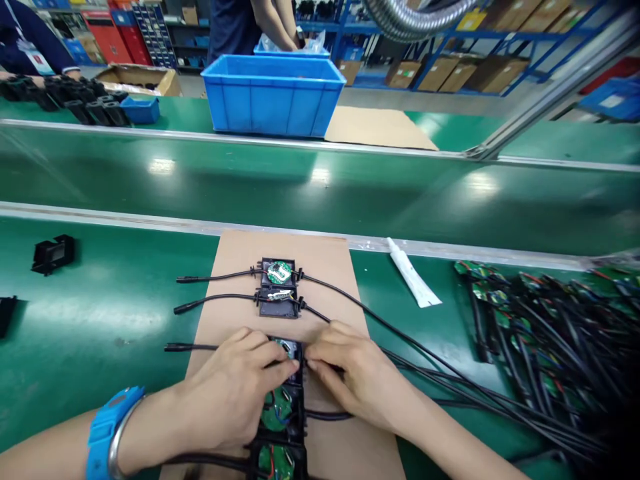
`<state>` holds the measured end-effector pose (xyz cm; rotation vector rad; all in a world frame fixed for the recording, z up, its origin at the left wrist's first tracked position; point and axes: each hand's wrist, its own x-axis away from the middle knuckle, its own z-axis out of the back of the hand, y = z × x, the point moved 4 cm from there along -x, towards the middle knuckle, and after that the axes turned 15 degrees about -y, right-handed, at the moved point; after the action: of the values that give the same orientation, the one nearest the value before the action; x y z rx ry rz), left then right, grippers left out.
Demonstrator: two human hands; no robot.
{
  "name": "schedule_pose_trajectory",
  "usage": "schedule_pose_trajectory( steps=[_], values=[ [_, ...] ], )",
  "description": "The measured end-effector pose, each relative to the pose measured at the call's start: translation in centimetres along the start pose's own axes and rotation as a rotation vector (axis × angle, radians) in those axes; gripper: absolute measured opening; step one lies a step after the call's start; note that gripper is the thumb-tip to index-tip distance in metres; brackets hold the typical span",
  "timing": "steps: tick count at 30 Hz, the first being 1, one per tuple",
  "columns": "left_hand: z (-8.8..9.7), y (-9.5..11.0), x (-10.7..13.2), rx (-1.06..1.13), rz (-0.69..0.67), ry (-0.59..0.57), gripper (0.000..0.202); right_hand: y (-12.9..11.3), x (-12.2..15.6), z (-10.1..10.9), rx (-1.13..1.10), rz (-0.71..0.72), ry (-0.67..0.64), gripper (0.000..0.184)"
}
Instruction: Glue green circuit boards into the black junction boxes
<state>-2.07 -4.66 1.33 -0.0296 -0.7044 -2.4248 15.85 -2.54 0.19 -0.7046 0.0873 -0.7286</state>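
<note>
On a cardboard sheet (320, 253) over a green bench (110, 373), seen from the head camera, both hands meet at a black case (296, 377). The left hand (237, 390) has curled fingers, thumb against the case; the right hand (350, 363) bunches its fingertips at the right edge. Whether either pinches anything cannot be told. Beyond lie two cabled cases (275, 309).

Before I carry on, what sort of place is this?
Probably an electronics assembly workshop: black housings with circuit boards inside, a heap of cabled boards on the green bench, and blue shelving with cardboard boxes behind.
</note>
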Motion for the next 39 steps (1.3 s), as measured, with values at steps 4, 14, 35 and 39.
schedule_pose_trajectory(
  steps=[4, 14, 35, 39],
  values=[
    [2.5, -4.3, 0.3, 0.028, 0.130, 0.312, 0.031, 1.2, -1.6, 1.4, 0.134, -0.092, 0.203, 0.020],
    [3.3, -6.1, 1.2, 0.046, 0.229, 0.176, 0.018, -1.4, -0.4, 2.5, 0.043, -0.088, 0.264, 0.026],
    [3.8, -7.2, -1.4, -0.058, 0.237, 0.106, 0.025, -1.1, -6.5, 2.4, 0.283, -0.223, -0.162, 0.028],
    [3.8, -8.0, -1.4, 0.045, 0.211, 0.121, 0.021, -0.8, -6.7, 2.4, 0.320, -0.224, -0.159, 0.028]
  ],
)
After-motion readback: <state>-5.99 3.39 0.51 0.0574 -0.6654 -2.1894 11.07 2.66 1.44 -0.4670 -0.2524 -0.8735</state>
